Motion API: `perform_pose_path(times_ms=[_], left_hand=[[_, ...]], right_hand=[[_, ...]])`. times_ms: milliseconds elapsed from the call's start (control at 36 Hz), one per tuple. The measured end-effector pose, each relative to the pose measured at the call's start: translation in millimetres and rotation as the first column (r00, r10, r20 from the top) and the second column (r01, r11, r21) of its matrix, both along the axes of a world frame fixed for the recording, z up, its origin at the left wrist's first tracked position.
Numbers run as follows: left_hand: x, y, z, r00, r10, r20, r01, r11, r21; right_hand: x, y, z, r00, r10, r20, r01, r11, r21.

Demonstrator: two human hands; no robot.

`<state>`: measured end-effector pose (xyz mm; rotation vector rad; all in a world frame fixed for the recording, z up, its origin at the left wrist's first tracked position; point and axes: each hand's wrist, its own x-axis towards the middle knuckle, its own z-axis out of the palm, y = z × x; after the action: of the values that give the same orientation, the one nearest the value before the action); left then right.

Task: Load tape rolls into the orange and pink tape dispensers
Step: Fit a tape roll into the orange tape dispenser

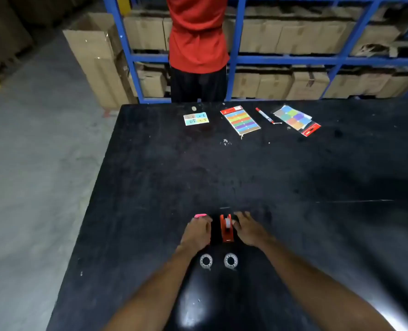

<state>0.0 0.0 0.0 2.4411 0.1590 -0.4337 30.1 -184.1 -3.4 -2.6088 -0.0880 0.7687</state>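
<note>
at the near edge of the black bench (150, 177), left hand (196, 231) closed over the pink dispenser (200, 215), only its tip showing. right hand (249, 229) rests open-fingered against the orange dispenser (227, 227), whether it grips, can't tell. two tape rolls (206, 260) (231, 260) lie flat just behind the wrists. best to steady one dispenser and seat a roll squarely on its hub.

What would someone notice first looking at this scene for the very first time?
Probably the orange tape dispenser near the front edge of the black table, flanked by the left hand covering the pink dispenser and the right hand. Two clear tape rolls lie just nearer. A person in a red shirt stands beyond the table.
</note>
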Motion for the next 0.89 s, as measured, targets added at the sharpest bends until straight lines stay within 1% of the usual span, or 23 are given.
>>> perform_pose_path(times_ms=[83,139,278,389,444,500,556,667,778,889], left_hand=[[4,-18,-13,0.992,0.052,-0.111,-0.061,0.995,-0.081],[6,-27,-17,0.987,0.052,-0.151,-0.064,0.995,-0.075],[17,-39,-28,0.980,0.070,-0.185,-0.082,0.995,-0.062],[21,-47,-37,0.976,0.060,-0.207,-0.077,0.994,-0.073],[22,-51,-41,0.972,0.093,-0.215,-0.116,0.989,-0.097],[21,-52,-42,0.968,0.117,-0.223,-0.151,0.979,-0.138],[19,-52,-42,0.966,0.139,-0.219,-0.183,0.963,-0.198],[17,-49,-39,0.962,0.178,-0.206,-0.239,0.915,-0.325],[16,-47,-32,0.953,0.204,-0.222,-0.281,0.869,-0.408],[15,-45,-22,0.944,0.216,-0.249,-0.321,0.777,-0.541]], right_hand=[[1,-1,-18,0.996,-0.068,-0.055,0.071,0.995,0.064],[0,0,-29,0.993,-0.081,-0.086,0.088,0.992,0.087],[4,2,-41,0.985,-0.144,-0.093,0.158,0.974,0.165],[6,6,-51,0.993,-0.071,-0.097,0.088,0.980,0.178],[4,9,-53,0.987,-0.132,-0.089,0.148,0.965,0.218],[3,11,-51,0.964,-0.252,-0.089,0.268,0.917,0.295],[3,9,-47,0.948,-0.301,-0.100,0.317,0.882,0.348],[1,0,-37,0.944,-0.300,-0.134,0.329,0.856,0.399],[2,-3,-26,0.952,-0.285,-0.114,0.305,0.830,0.467],[1,-7,-14,0.948,-0.281,-0.149,0.317,0.789,0.527]])
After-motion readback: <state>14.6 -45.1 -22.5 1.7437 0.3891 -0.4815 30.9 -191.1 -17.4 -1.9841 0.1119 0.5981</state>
